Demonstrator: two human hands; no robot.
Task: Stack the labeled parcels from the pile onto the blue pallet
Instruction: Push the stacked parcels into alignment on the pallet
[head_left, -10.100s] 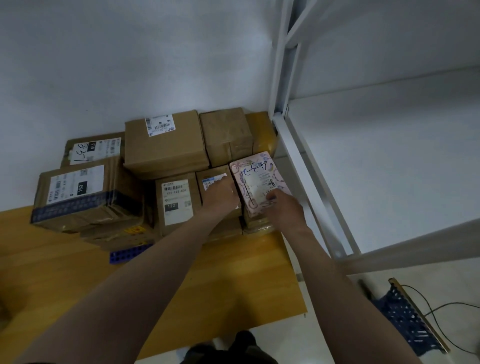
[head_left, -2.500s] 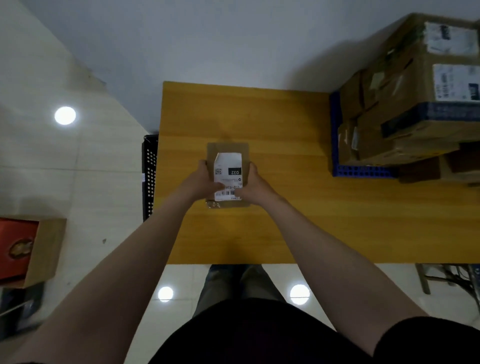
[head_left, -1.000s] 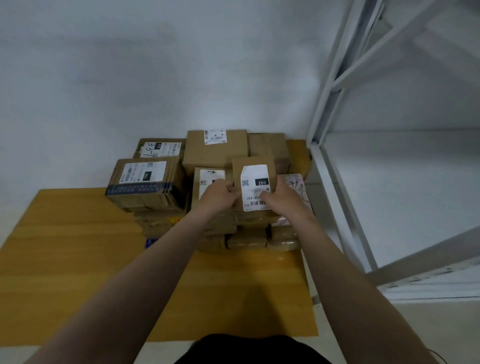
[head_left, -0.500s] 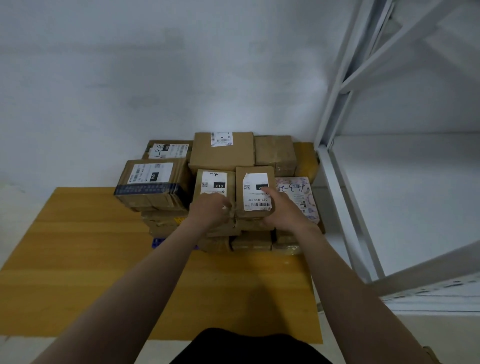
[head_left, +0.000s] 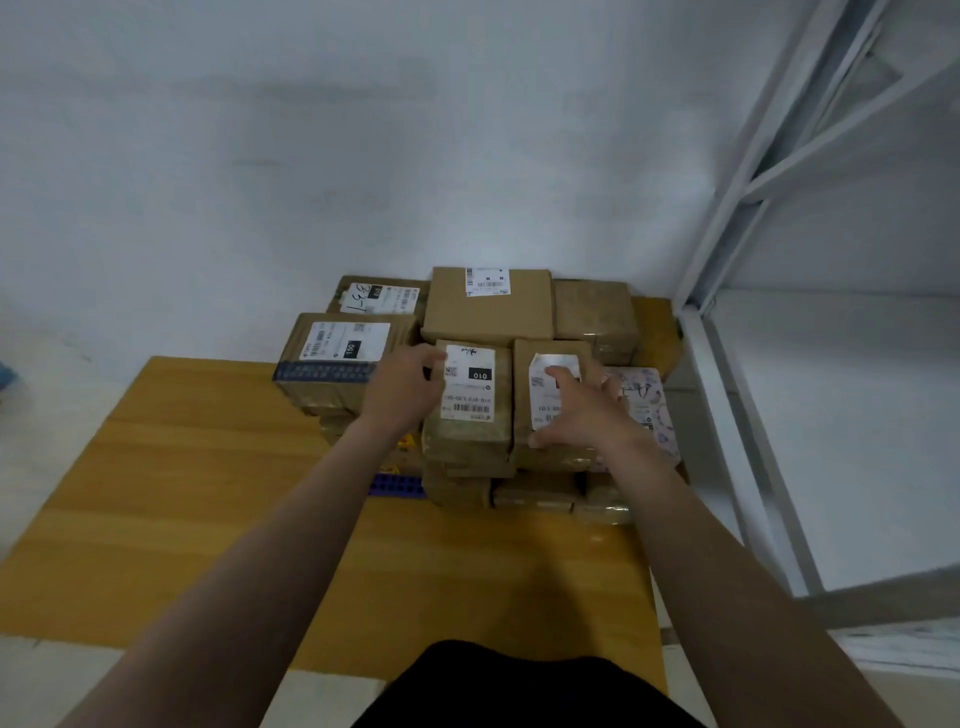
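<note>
Stack of parcels sits on the blue pallet (head_left: 397, 486), of which only a short strip shows at the front left, at the far end of the wooden counter (head_left: 208, 493) against the wall (head_left: 311, 156).

The small brown parcel (head_left: 522, 415) with a white label lies flat on the top front of the stack. It touches the 010 parcel (head_left: 467, 400) on its left and has a pink patterned parcel (head_left: 649, 405) on its right.

Our right hand (head_left: 582, 410) lies on it palm down, fingers straight and spread over the label, gripping nothing.

Our left hand (head_left: 405, 395) is at the left edge of the 010 parcel, fingers loosely curved, nothing held. We cannot tell whether it touches the box.

Behind these sits a larger brown box (head_left: 488, 306) with a barcode label. To the left is the parcel marked 150 (head_left: 337, 353), with dark tape along its front edge.

A white metal rack (head_left: 727, 364) stands just right of the stack.
</note>
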